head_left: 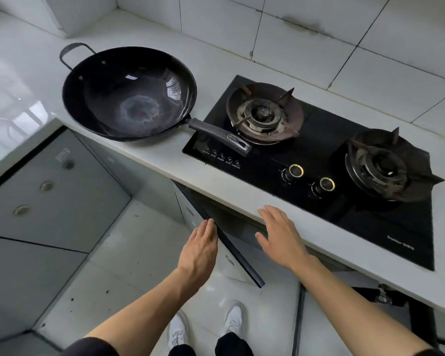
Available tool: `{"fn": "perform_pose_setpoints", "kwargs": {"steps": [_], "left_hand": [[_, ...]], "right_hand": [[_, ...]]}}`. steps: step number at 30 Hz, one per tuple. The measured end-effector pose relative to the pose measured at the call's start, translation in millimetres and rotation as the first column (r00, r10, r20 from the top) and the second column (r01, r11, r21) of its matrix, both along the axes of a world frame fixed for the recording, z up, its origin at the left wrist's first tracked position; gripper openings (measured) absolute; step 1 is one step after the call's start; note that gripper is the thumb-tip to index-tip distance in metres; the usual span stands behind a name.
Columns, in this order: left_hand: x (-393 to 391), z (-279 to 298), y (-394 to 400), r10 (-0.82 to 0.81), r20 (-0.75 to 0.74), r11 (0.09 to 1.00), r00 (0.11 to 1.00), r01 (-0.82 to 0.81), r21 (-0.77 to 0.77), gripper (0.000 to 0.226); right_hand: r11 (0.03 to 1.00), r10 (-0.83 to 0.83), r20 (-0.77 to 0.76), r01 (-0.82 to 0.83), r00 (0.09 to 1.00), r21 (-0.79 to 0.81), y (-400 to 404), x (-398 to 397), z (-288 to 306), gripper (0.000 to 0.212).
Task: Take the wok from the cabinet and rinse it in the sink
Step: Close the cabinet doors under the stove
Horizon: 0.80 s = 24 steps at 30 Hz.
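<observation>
one wok (129, 92) sits upright on the white countertop (216, 181), just left of the hob; it has one loop handle (73, 53) at the far left and one long black handle (220, 136) whose end lies over the hob's front left corner; one black glass hob (319, 155) carries two burners (263, 114), two gold-ringed knobs (296, 171) and a row of five small touch icons (222, 156), their captions too small to read; pale writing near the hob's front right corner is blurred and unreadable; the left hand (198, 249) has straight fingers pressed together, fingertips touching the dark top edge of the open cabinet door (231, 249); the right hand (280, 233) is flat with fingers slightly spread, just below the countertop edge, holding nothing; two white shoes (234, 318) stand on the tiled floor; the cabinet front (52, 186) at left shows three round fittings and one small unreadable label.
</observation>
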<state>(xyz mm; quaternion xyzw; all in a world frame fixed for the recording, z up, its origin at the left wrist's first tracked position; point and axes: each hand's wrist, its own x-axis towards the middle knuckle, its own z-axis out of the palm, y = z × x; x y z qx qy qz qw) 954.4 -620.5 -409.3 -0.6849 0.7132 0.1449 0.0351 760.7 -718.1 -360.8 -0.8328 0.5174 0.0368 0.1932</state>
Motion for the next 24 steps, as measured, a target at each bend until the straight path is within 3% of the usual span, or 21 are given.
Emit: {"fn": "perform_pose_setpoints", "kwargs": {"steps": [8,17,24], "left_hand": [[4.3,-10.8,-17.3,-0.043,-0.124,0.999,0.991,0.046,0.028,0.078],[-11.4,-16.0,-25.7,0.02,-0.112,0.999,0.993,-0.016,0.032,0.077],[-16.6,-15.5,-34.8,-0.024,-0.113,0.997,0.993,0.032,0.073,0.08]], "right_hand": [[1.0,0.013,0.037,-0.014,0.999,0.02,-2.8,-11.8,-9.0,0.062],[0.999,0.03,0.03,-0.03,0.999,0.025,1.8,-12.9,-11.2,0.076],[0.999,0.037,0.015,-0.037,0.999,-0.004,-1.7,-13.8,-12.2,0.075]]}}
